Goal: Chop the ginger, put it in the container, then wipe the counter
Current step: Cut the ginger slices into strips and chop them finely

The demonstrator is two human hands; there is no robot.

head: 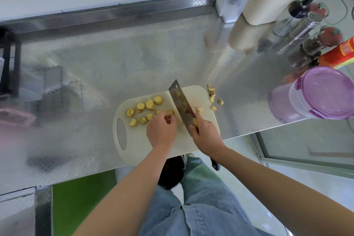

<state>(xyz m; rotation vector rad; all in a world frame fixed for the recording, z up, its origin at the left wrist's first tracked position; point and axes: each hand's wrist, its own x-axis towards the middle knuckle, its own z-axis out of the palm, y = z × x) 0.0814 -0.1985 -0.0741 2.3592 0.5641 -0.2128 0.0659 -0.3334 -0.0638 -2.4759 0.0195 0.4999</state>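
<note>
Ginger is partly sliced on the board at the worktop's near edge. The cleaver is clamped in the right hand and a piece is pinched by the left hand. The lidded container and the wiping remain.

**Bright daylight, hazy steel**

Soft, even light floods the bench, and a pale glare streak runs down its right half toward the near edge. The left end is smeared and milky, reflections gone to mush. Centre is sharp; shadows there are faint. The wide lens bows the back edge and stretches the corners.
</note>
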